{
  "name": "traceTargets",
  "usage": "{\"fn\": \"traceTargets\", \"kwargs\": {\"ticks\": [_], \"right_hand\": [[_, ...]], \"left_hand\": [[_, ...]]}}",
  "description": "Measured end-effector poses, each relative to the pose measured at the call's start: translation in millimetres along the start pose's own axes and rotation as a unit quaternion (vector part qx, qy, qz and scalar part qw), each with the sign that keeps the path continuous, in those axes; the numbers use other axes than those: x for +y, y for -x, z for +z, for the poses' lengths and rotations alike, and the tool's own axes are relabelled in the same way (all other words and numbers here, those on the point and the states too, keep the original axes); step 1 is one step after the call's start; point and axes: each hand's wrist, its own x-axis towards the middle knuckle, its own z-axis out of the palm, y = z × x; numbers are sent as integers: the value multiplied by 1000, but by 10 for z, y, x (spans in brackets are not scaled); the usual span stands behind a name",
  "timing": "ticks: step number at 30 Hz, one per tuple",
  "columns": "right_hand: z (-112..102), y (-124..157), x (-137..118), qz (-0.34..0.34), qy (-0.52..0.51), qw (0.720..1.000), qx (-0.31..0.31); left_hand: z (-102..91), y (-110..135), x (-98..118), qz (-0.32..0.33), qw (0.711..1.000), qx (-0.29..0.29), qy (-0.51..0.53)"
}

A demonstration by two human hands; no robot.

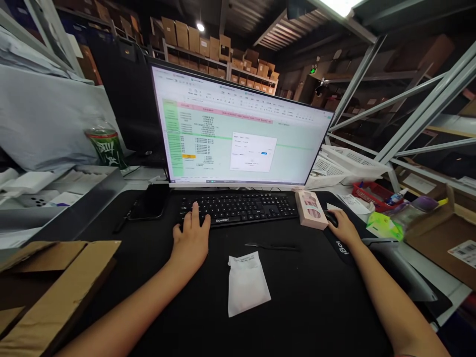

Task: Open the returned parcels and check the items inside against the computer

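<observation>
The fingers of the left hand [191, 240] are spread wide over the left part of the black keyboard [253, 208], holding nothing; whether any key is pressed cannot be told. This splayed posture presumably puts several keys within reach at once. Off the keyboard's right end, the right hand [345, 229] holds the black mouse [330, 218], its fingers curved narrowly over the shell and partly hidden. The wrist lies by a dark mouse pad [342, 249], which probably gives the mouse its running surface.

Between mouse and keyboard, a pale pink box [311, 211] overlaps the keyboard's right end, apparently set aside within easy reach. In front of the keyboard lie a thin dark tool [274, 246] and, nearer the wearer, a white pouch [248, 287], both untouched. Beyond the keyboard's left end rests a dark phone [148, 203]. Directly behind the keyboard stands the monitor [293, 144], showing a table and a pale dialog window [253, 152]; this alignment seemingly allows screen and keys to be viewed together.
</observation>
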Motion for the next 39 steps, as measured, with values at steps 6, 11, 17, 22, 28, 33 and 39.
{"fn": "traceTargets", "kwargs": {"ticks": [6,11,17,22,28,33,39], "right_hand": [[5,3,-34,0,0,1000,7],[-6,23,-108,0,0,1000,15],[-55,46,-134,18,21,1000,12],[-69,62,-161,15,19,999,25],[-79,45,-167,16,9,1000,16],[-72,46,-155,17,10,1000,17],[-30,43,-137,36,10,999,28]], "left_hand": [[44,32,-35,12,999,46,-8],[28,46,-57,25,998,40,-48],[-35,63,-85,49,996,43,-54],[-28,61,-106,59,996,36,-62],[-4,46,-107,65,996,35,-51],[-5,47,-108,63,996,32,-51],[3,40,-103,63,996,29,-54]]}}
